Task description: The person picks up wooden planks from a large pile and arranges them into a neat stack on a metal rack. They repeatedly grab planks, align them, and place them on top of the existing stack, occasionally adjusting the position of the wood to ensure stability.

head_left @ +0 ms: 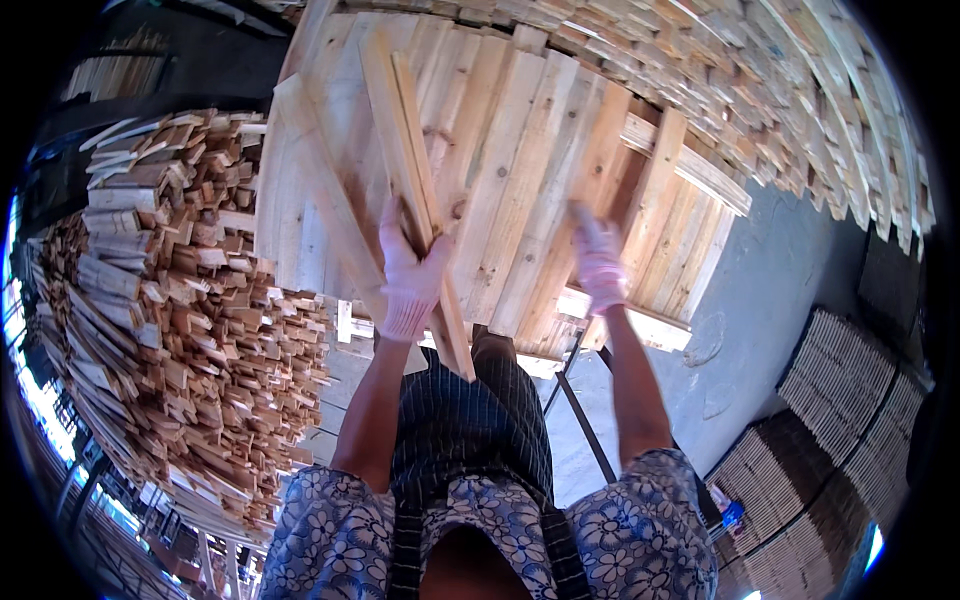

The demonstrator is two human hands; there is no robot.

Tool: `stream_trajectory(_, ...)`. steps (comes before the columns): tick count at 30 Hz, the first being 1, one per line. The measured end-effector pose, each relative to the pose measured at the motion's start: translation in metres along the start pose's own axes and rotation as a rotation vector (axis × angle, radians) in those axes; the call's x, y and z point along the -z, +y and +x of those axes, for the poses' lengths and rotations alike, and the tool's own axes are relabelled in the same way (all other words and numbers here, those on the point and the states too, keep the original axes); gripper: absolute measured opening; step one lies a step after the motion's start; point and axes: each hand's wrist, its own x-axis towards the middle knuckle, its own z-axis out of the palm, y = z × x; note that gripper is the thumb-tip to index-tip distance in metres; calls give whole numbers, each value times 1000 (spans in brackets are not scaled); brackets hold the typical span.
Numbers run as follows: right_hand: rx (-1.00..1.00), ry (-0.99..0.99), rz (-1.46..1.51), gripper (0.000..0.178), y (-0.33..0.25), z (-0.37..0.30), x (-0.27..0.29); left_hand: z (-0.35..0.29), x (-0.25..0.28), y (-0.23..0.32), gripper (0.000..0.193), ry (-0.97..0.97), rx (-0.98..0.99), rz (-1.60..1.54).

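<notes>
My left hand (410, 280), in a pale pinkish work glove, is closed round a narrow wooden board (440, 300). The board slants away over a layer of planks laid side by side (510, 190), its near end sticking out past their edge. A second narrow strip (385, 110) lies along it at the far end. To the left, another loose board (325, 180) rests at a slant on the planks. My right hand (600, 265), also gloved, is over the right part of the planks, near a single upright-running board (655, 170). Motion blurs its fingers, so its grip is unclear.
A big heap of cut wood pieces (190, 320) rises on the left. Stacked lumber ends (760, 90) fill the far right. Strapped bundles of thin slats (850, 380) stand at the right on grey floor (750, 270). Dark metal legs (585, 425) show below the planks.
</notes>
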Motion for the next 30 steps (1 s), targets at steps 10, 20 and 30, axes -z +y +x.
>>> stream_trajectory(10,-496,90,69,89,-30,0,42,-18,111,29,50,-133,477,-783)
stream_trajectory(20,52,-271,183,84,-346,2,-83,-55,219,-49,51,102,529,-845)
stream_trajectory(30,192,-263,158,76,-342,8,-82,-127,214,-192,42,193,869,-1222)
